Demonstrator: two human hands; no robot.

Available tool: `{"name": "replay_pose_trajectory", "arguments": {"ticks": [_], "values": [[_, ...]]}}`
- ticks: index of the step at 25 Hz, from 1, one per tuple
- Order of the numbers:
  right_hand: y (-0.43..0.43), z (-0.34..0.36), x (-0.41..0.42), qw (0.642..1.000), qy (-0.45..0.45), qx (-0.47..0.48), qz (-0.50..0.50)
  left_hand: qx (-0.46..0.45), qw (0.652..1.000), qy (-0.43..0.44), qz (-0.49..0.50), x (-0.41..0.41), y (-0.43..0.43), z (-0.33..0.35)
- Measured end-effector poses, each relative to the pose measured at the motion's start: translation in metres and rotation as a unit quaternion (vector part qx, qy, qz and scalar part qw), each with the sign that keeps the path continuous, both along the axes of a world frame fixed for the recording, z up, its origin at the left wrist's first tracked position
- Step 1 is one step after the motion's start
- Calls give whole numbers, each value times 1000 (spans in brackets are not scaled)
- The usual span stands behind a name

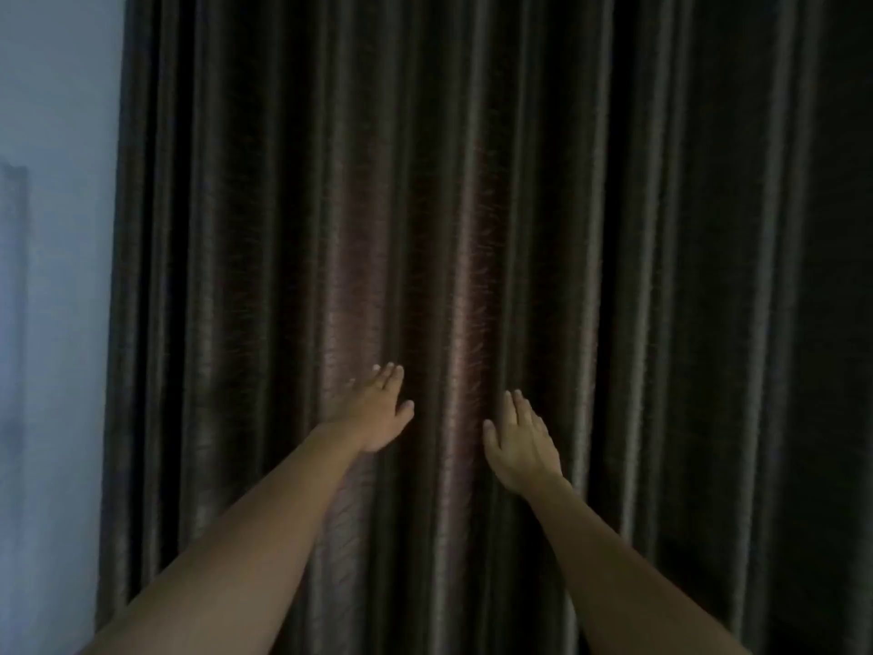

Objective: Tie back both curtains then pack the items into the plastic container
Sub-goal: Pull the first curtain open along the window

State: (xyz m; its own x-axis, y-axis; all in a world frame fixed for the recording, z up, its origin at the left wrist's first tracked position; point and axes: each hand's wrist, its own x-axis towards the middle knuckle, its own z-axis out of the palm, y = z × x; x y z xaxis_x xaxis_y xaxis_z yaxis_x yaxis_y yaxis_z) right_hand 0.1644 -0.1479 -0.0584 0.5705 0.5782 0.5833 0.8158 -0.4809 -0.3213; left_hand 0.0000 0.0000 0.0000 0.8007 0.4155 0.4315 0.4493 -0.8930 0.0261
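Your left fingers (389, 376) are straight and close together, holding nothing, laid flat at the face of the curtains (472, 205); your right fingers (514, 408) are straight too, slightly spread, empty, flat at the same cloth; whether either set presses the fabric or only brushes it cannot be told; between the two sets runs one rounded fold with a reddish-brown glow; the curtains hang closed in front of you and fill nearly the whole view, and the seam where the two panels meet cannot be picked out among the folds; to your left a pale bluish wall (56, 276) borders the cloth's edge, with a faint upright shape on it too blurred to name; the room is dim, and the cloth's right side falls into near black; your left hand (378, 413) shows its back, thumb out to the right; your right hand (519, 449) shows its back, thumb out to the left, a little lower than the other; your bare left forearm (236, 536) and right forearm (628, 560) rise from the bottom edge and converge toward the middle; the fabric is dark brown with a faint sheen and fine slanted streaks in the weave, falling in deep vertical pleats
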Motion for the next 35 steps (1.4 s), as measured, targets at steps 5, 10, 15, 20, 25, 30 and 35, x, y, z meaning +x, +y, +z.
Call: {"name": "replay_pose_trajectory", "arguments": {"ticks": [5, 10, 15, 20, 25, 30, 35], "values": [[2, -10, 37, 995, 9, 86, -50, 40, 995, -52, -72, 54, 0, 14], [-1, -7, 79, 982, -43, 144, -117, 99, 979, -83, -156, 134, 0, 49], [-14, 15, 121, 975, 2, 186, -120, 163, 948, -95, -256, 211, -22, 88], [-15, 14, 149, 976, 91, 189, -53, 333, 878, -101, -329, 263, -56, 114], [0, 22, 176, 969, 144, 177, 98, 482, 845, -37, -228, 293, -64, 145], [56, 30, 180, 960, 93, 189, 184, 506, 861, -46, -34, 285, -29, 174], [124, 36, 150, 950, 81, 184, 240, 511, 856, -65, 42, 248, 34, 182]]}}
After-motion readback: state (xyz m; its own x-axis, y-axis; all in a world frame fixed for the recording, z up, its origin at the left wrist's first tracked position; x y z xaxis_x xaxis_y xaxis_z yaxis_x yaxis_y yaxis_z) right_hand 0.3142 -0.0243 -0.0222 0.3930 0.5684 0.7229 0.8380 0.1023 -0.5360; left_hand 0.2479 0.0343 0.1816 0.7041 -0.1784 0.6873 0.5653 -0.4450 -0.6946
